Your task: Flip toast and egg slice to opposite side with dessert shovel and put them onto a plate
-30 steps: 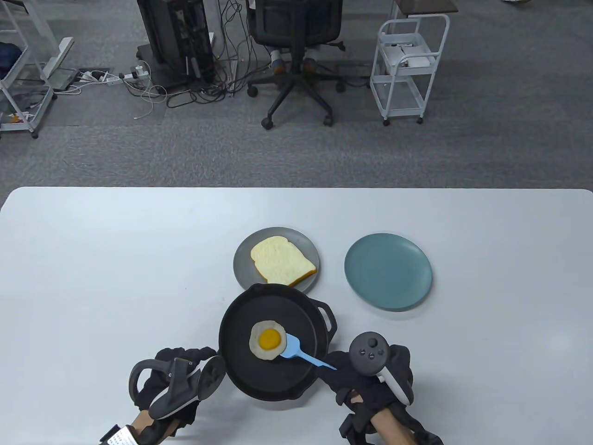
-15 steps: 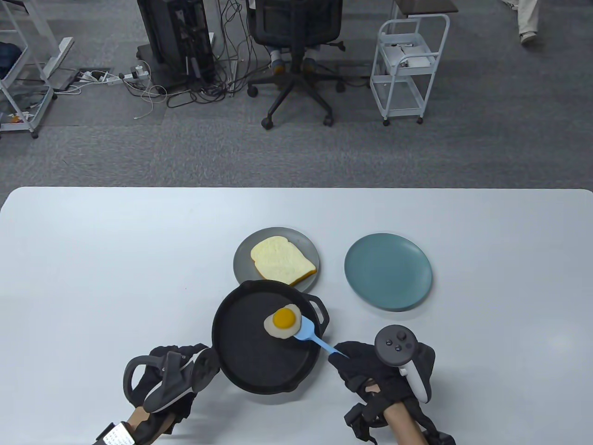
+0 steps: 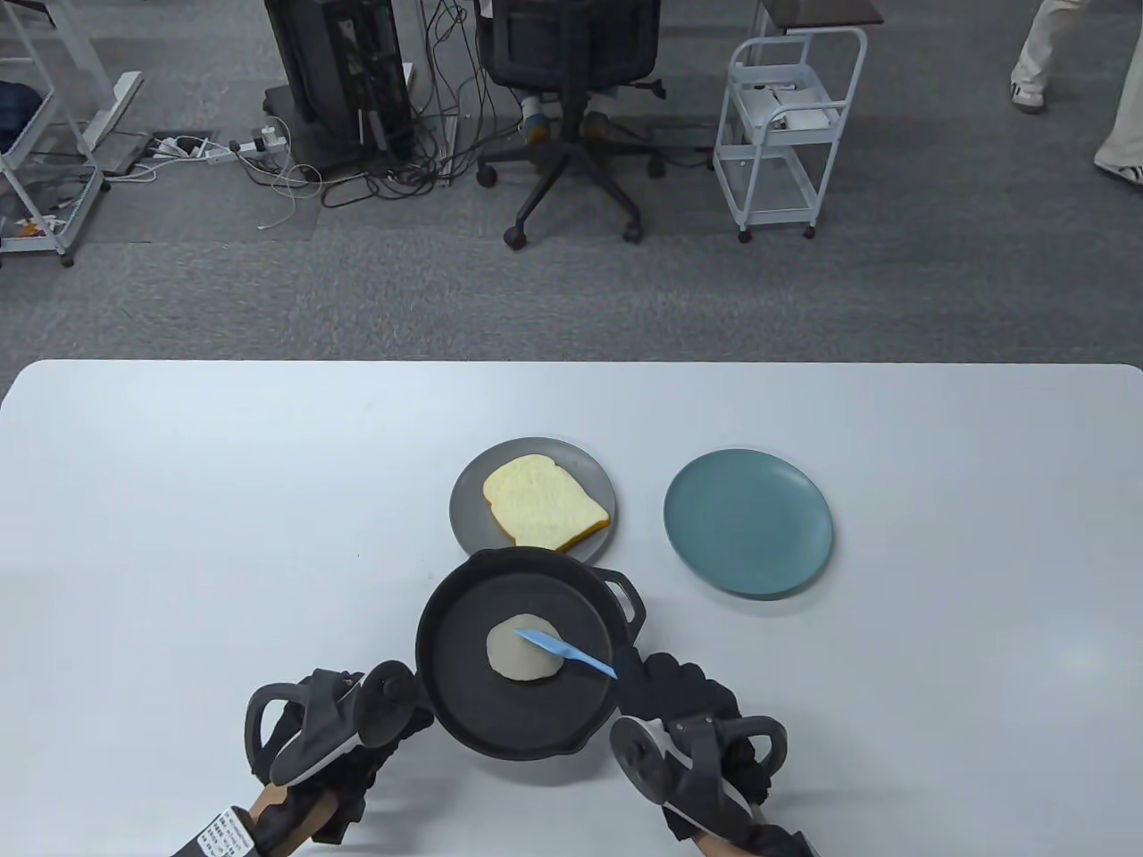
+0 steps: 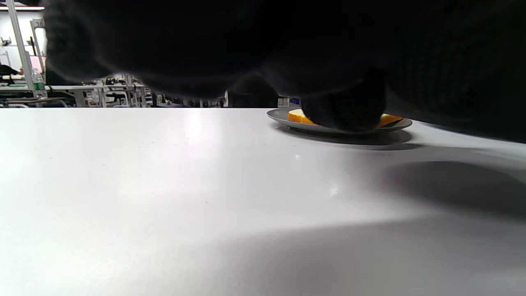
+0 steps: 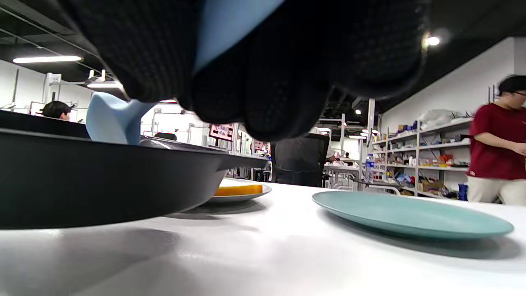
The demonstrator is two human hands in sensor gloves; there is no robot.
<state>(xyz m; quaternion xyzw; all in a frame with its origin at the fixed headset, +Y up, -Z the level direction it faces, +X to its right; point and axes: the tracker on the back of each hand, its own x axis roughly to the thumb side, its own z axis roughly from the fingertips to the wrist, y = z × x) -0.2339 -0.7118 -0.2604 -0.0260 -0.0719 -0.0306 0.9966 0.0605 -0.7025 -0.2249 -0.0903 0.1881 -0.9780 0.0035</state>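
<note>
The egg slice (image 3: 521, 652) lies pale side up in the middle of the black pan (image 3: 464, 705). The blue dessert shovel (image 3: 558, 650) rests across the egg, blade edge-on. My right hand (image 3: 670, 694) grips its handle at the pan's right rim, and the right wrist view shows that blue handle (image 5: 234, 24) between the curled fingers. At the pan's left rim my left hand (image 3: 326, 741) covers the pan handle, fingers curled round it. The toast (image 3: 545, 511) sits on the grey plate (image 3: 466, 522) just behind the pan.
An empty teal plate (image 3: 748, 522) stands to the right of the grey one, and low in the right wrist view as the teal plate (image 5: 411, 214). Beyond the table's far edge stand an office chair (image 3: 571, 107) and a white cart (image 3: 786, 125). A person walks at the top right.
The egg went up on the shovel, yolk up, then turned over; it now lies pale side up in the pan. My right hand rolled over and moved left. The pan shifted slightly.
</note>
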